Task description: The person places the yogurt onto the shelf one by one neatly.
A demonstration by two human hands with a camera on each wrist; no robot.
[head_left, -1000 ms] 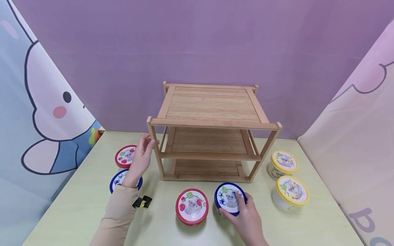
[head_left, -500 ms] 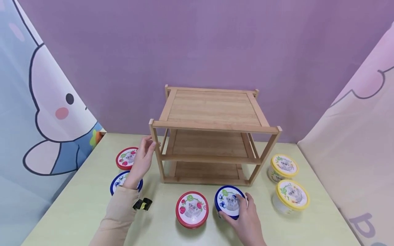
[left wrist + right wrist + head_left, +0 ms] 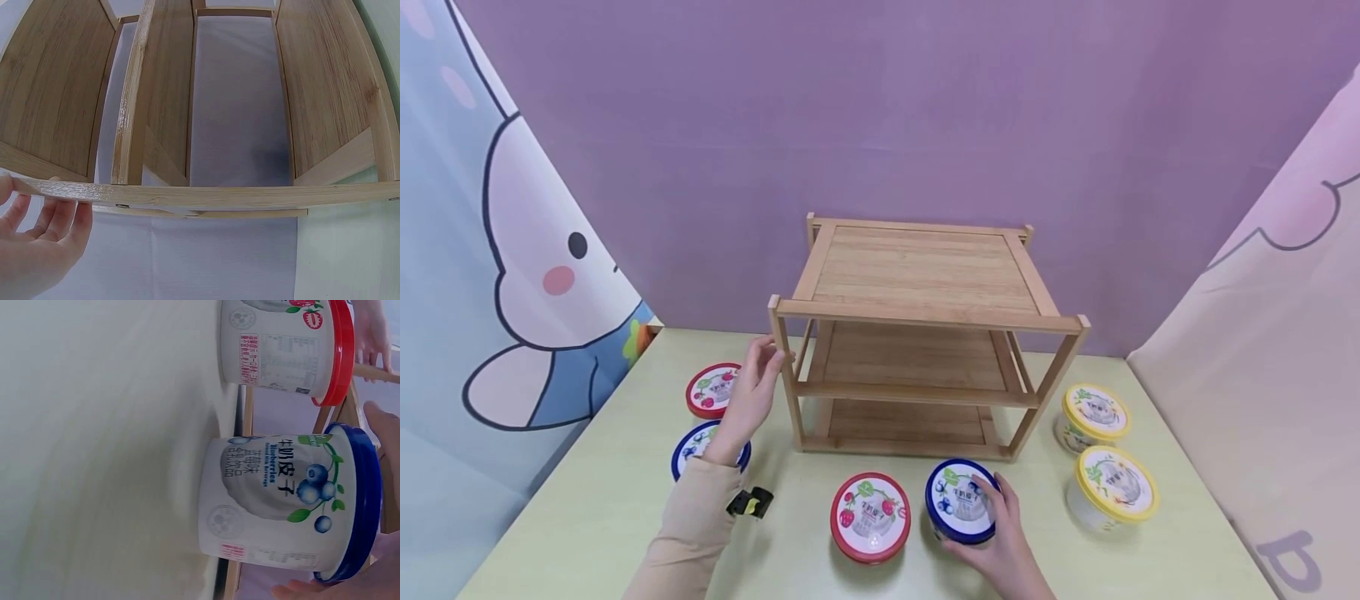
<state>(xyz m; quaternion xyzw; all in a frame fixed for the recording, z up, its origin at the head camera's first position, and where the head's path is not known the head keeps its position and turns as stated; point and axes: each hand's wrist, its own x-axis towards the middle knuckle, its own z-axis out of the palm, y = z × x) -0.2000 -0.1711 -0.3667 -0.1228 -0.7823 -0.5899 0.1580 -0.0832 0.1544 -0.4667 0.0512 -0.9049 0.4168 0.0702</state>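
My left hand (image 3: 748, 400) grips the front left post of a wooden three-tier rack (image 3: 932, 271). In the left wrist view, its thumb and fingers lie on opposite sides of the post (image 3: 219, 197). With thumb and fingers spread around the lid, my right hand (image 3: 1006, 542) holds a white tub with a blue lid (image 3: 958, 504). Blueberries are printed on that tub's side (image 3: 275, 500), and it stands upright on or very close to the table. Just left of it is a red-lidded strawberry tub (image 3: 870, 518).
Another red-lidded tub (image 3: 707, 392) and a blue-lidded tub (image 3: 691, 450), partly hidden by my left arm, stand left of the rack. Two yellow-lidded tubs (image 3: 1096, 412) stand to its right. A purple cloth (image 3: 910, 108) hangs behind. A black strap end (image 3: 750, 502) juts from my left wrist.
The head view has tilted slightly, so everything sits a little lower in it. Both hands keep their holds, and the rack and tubs show no clear movement.
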